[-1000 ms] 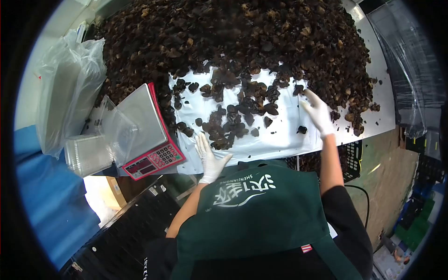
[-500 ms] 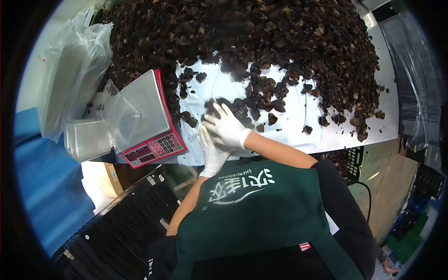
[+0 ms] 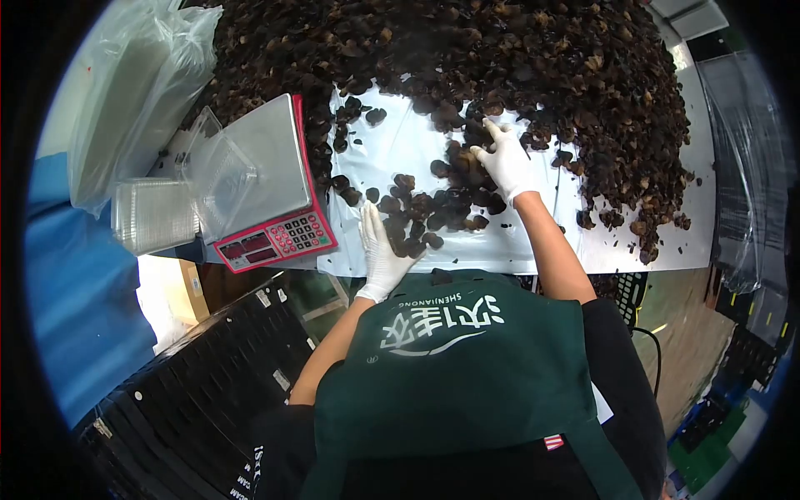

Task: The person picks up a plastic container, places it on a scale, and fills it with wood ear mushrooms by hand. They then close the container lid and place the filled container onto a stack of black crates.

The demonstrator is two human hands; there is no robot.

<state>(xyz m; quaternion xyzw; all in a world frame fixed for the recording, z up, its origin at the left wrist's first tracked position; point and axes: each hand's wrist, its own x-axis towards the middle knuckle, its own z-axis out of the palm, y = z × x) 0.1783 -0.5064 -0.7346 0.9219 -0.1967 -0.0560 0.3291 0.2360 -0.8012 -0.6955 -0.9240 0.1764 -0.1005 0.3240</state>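
A large heap of dark dried fungus (image 3: 467,58) covers the far part of a white table (image 3: 400,146). A smaller loose cluster of fungus pieces (image 3: 433,208) lies on the white surface near me. My left hand (image 3: 382,254), in a white glove, rests flat at the cluster's near left edge, fingers together and holding nothing. My right hand (image 3: 506,162), also gloved, lies spread over pieces at the heap's near edge, to the right of the cluster. It holds nothing that I can see.
A red-framed digital scale (image 3: 267,187) with a clear plastic box (image 3: 218,171) on its pan stands at the left. A stack of clear boxes (image 3: 154,217) and a plastic bag (image 3: 137,92) lie further left. Black crates (image 3: 208,392) sit below the table edge.
My right hand has moved from beside the left hand out to the right and up, to the heap's near edge. More pieces lie gathered near my left hand, which stayed in place.
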